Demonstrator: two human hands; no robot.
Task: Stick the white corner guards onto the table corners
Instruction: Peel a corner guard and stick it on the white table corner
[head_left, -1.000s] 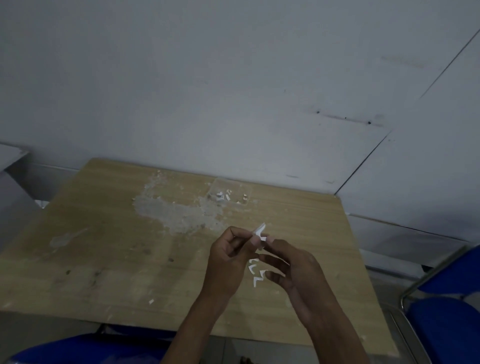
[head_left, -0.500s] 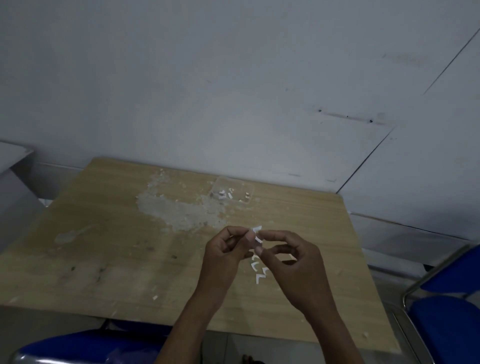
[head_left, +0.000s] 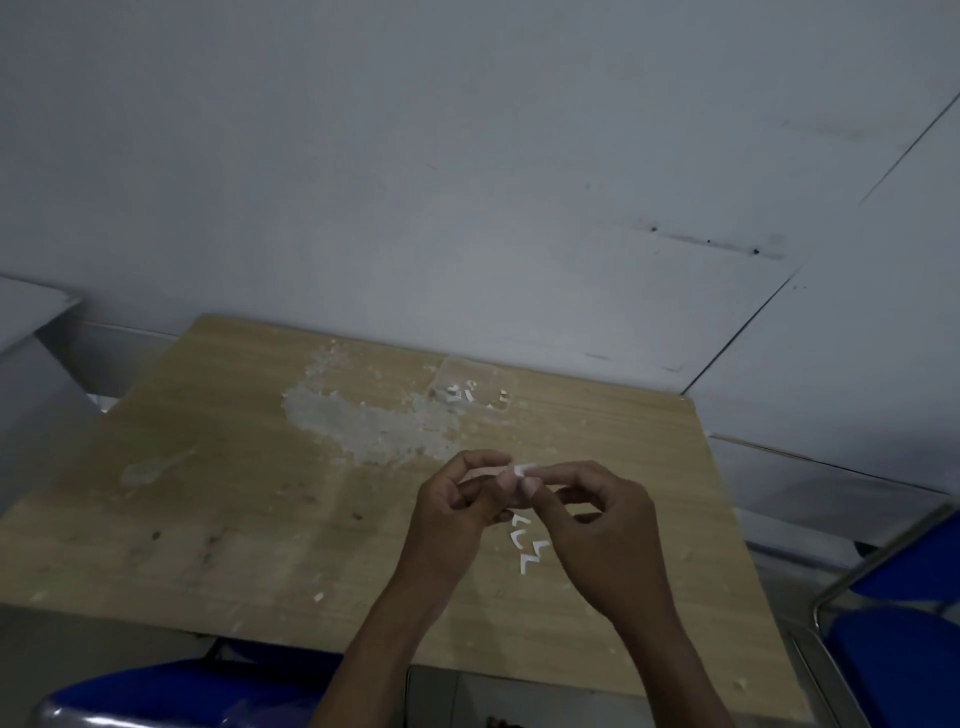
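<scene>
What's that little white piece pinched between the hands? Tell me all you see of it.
The white piece is a small, thin bit of what looks like plastic or foam, mostly hidden by fingertips. The left hand and right hand both pinch it, holding it in the air above the wooden table. Similar angled white pieces lie on the table just below. Its exact shape is too small to tell.

Two bare forearms rose from the bottom edge of the view, each ending in an ungloved hand: the left hand (head_left: 451, 525) and the right hand (head_left: 602, 540). No sleeve, cuff, watch, ring or band showed anywhere along either arm as far as the frame reached. The fingernails were short and pale, visible on a thumb and a fingertip in the dim light; finer detail was too dark to tell.
</scene>
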